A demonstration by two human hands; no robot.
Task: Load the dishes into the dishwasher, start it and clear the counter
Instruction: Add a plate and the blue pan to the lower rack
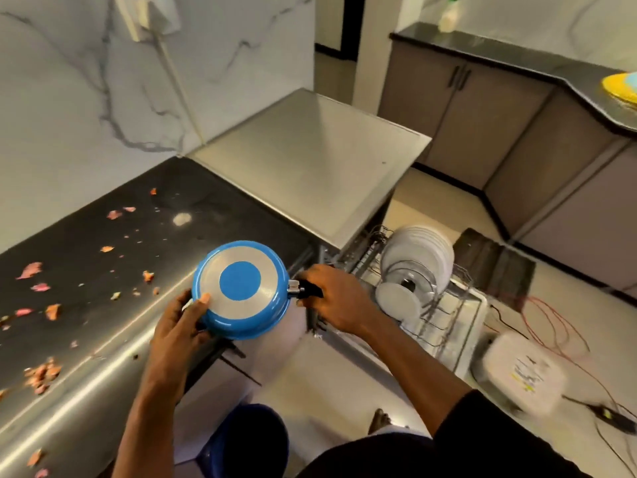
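Note:
A blue pot (241,288) with a silver and blue base is held upside down above the counter's front edge. My left hand (182,326) grips its left rim, thumb on the base. My right hand (331,298) grips the black side handle on the right. Right of the pot, the pulled-out dishwasher rack (444,326) holds a row of white plates (417,253) and a round lid. The dishwasher's steel top (310,157) sits beyond the black counter (103,270).
Pink and orange food scraps (41,374) are scattered over the counter. On the floor lie a white plastic container (520,370), red and black cables (551,326) and a dark mat (493,263). Grey cabinets stand at the right, with a yellow item (620,88) on their counter.

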